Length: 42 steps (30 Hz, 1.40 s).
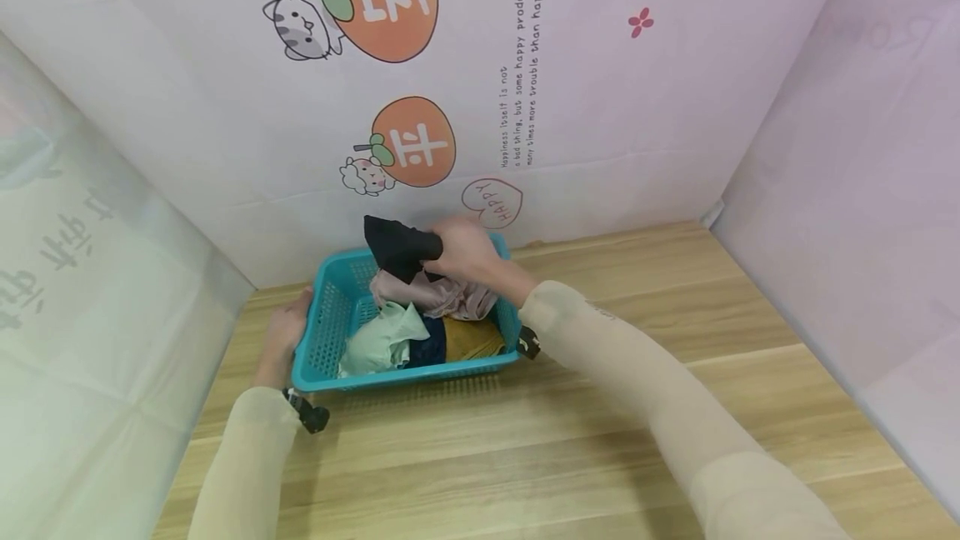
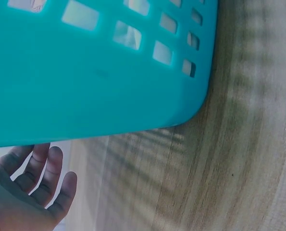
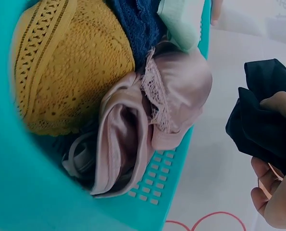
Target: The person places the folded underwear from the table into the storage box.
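My right hand (image 1: 468, 252) holds a black cloth garment (image 1: 397, 247) above the far side of a teal plastic basket (image 1: 450, 371). In the right wrist view the thumb presses on the folded black fabric (image 3: 258, 115); its exact kind does not show. My left hand (image 1: 287, 327) rests at the basket's left side, its fingers loosely bent and some tips hidden behind the basket edge in the left wrist view. Inside lie a pink satin bra (image 3: 179, 91) with lace trim, a mustard lace garment (image 3: 80, 67), a navy lace piece (image 3: 139, 29) and a mint-green garment (image 1: 382, 340).
The basket stands on a wood-grain table (image 1: 480, 457), near its back edge. White printed cloth (image 1: 585, 107) hangs behind and along both sides. Small black devices (image 1: 306, 411) are strapped at both wrists.
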Motion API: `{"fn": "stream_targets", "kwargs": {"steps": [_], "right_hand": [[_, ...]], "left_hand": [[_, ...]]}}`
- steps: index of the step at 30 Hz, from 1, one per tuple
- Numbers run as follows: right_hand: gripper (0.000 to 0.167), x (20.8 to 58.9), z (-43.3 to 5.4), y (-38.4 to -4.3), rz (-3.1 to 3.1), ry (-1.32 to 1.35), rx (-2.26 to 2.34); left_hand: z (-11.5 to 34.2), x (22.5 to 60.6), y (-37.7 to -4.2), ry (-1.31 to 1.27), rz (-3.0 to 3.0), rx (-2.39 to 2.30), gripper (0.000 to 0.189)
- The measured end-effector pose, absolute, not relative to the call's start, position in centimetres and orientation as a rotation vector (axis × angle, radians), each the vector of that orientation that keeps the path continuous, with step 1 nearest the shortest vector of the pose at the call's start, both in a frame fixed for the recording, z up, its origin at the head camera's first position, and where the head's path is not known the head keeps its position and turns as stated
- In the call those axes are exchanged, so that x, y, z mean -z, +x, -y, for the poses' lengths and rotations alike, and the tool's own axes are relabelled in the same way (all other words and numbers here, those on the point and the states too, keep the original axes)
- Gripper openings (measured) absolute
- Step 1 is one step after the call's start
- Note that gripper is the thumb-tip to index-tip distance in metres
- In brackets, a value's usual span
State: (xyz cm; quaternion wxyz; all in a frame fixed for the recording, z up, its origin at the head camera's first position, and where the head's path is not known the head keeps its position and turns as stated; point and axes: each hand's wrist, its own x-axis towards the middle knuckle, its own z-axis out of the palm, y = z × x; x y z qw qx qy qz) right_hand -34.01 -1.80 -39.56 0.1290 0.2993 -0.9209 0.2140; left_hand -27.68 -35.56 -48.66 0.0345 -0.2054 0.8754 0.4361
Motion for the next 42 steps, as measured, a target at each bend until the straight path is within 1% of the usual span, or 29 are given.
{"fn": "stream_targets", "kwargs": {"steps": [8,17,21,24,31,36,42], "right_hand": [[0.023,39.6,3.5,-33.9,2.717,0.887,-0.479],[0.025,40.0,5.1,-33.8,2.733,0.918,-0.439],[0.03,40.0,5.5,-33.8,2.738,0.94,-0.453],[0.03,40.0,5.8,-33.8,2.743,0.947,-0.448],[0.022,40.3,6.7,-33.8,2.734,0.96,-0.412],[0.024,40.5,7.4,-33.8,2.751,0.967,-0.382],[0.029,40.4,8.2,-33.7,2.758,1.003,-0.308]], "left_hand": [[35.7,48.5,-27.7,-0.616,-2.702,-1.328,0.087],[35.7,48.4,-27.6,-0.593,-2.718,-1.321,0.087],[35.7,48.4,-27.6,-0.587,-2.723,-1.332,0.086],[35.7,48.4,-27.5,-0.585,-2.722,-1.335,0.086],[35.8,48.4,-27.6,-0.584,-2.704,-1.31,0.092],[35.8,48.4,-27.6,-0.571,-2.694,-1.318,0.088],[35.8,48.5,-27.7,-0.564,-2.701,-1.326,0.089]]}}
